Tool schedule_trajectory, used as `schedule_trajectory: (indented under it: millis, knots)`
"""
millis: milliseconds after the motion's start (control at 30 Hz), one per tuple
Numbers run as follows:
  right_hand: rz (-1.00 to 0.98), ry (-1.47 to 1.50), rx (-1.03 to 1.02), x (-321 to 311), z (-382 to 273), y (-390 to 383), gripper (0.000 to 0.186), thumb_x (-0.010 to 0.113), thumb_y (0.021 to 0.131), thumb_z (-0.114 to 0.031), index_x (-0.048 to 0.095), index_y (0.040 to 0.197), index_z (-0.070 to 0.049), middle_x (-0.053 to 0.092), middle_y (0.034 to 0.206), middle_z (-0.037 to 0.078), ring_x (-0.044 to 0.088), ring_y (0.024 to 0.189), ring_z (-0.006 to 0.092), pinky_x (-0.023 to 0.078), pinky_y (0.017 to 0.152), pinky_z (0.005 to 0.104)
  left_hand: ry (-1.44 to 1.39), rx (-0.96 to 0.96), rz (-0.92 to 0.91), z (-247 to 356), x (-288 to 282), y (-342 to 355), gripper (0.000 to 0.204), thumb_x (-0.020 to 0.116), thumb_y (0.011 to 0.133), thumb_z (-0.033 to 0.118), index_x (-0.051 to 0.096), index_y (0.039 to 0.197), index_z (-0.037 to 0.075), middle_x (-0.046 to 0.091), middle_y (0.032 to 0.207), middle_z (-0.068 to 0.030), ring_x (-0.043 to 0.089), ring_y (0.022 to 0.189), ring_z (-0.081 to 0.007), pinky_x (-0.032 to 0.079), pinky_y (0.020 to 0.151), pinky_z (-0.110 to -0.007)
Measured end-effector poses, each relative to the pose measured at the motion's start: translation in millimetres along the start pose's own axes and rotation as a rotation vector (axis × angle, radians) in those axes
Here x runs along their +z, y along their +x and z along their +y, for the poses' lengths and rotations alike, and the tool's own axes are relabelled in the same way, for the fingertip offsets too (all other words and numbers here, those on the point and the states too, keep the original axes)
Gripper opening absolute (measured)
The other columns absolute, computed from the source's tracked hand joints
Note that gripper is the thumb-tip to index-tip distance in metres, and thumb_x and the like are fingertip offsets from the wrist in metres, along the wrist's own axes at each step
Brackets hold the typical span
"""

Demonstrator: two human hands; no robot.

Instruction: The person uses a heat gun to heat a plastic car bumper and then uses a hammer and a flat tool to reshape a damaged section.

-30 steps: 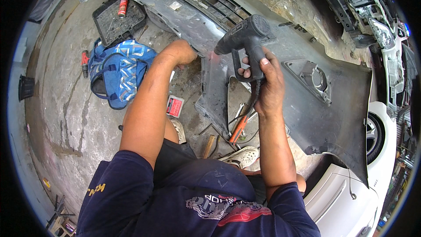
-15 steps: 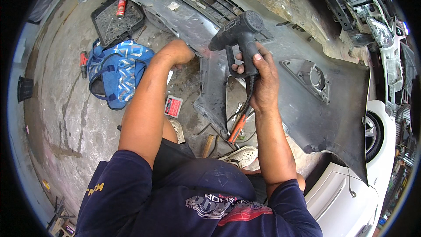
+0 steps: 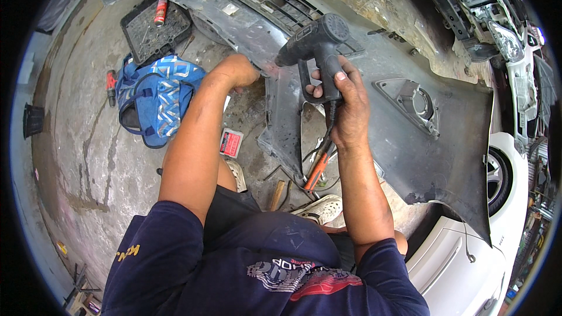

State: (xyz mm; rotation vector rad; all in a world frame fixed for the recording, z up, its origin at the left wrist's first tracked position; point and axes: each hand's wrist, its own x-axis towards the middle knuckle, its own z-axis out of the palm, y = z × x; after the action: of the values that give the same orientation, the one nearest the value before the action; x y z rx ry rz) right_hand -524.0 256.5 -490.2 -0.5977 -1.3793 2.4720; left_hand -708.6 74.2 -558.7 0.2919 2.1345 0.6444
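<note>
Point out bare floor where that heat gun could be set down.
Bare concrete floor lies left of the blue patterned bag, out to the wall. Crowded: between the grey car bumper and the person's knees, with orange-handled pliers and a red-white box.

Upper centre: the grey bumper (image 3: 374,111) spans the frame here, and your right hand (image 3: 345,105) with the black heat gun (image 3: 319,44) sits right against it, so there is no way through.
Centre left: your left hand (image 3: 237,70) presses at the bumper's edge; your forearm blocks the middle.
Left: bare concrete floor (image 3: 82,164) gives you open passage below the blue bag (image 3: 155,96).
Upper left: black tray (image 3: 153,29) and bag crowd the floor.
Lower centre: orange-handled tools (image 3: 316,169) and a red box (image 3: 231,142) litter the gap by your knees.
Right: white car (image 3: 468,257) closes that side.
</note>
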Motion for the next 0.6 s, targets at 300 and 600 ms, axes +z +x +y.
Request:
schedule_trajectory:
  millis: [300, 600]
  knots:
    - [-0.041, 0.01, -0.023, 2, 4, 2, 0.064, 0.068, 0.099, -0.022, 0.039, 0.15, 0.004, 0.068, 0.11, 0.021, 0.069, 0.081, 0.0219, 0.06, 0.086, 0.0377, -0.014, 0.072, 0.029, -21, 10, 24, 0.051, 0.073, 0.09, 0.028, 0.068, 0.132, 0.0, 0.075, 0.101, -0.0166, 0.069, 0.062, -0.0258, 0.059, 0.056, -0.038]
    - [-0.045, 0.033, -0.03, 0, 7, 2, 0.069, 0.069, 0.098, -0.023, 0.036, 0.152, 0.005, 0.068, 0.109, 0.021, 0.067, 0.082, 0.0215, 0.06, 0.09, 0.0391, 0.202, -0.025, -0.079, 10, 28, -3, 0.038, 0.071, 0.089, 0.026, 0.074, 0.104, -0.008, 0.075, 0.082, -0.0171, 0.075, 0.067, -0.0278, 0.061, 0.059, -0.04]
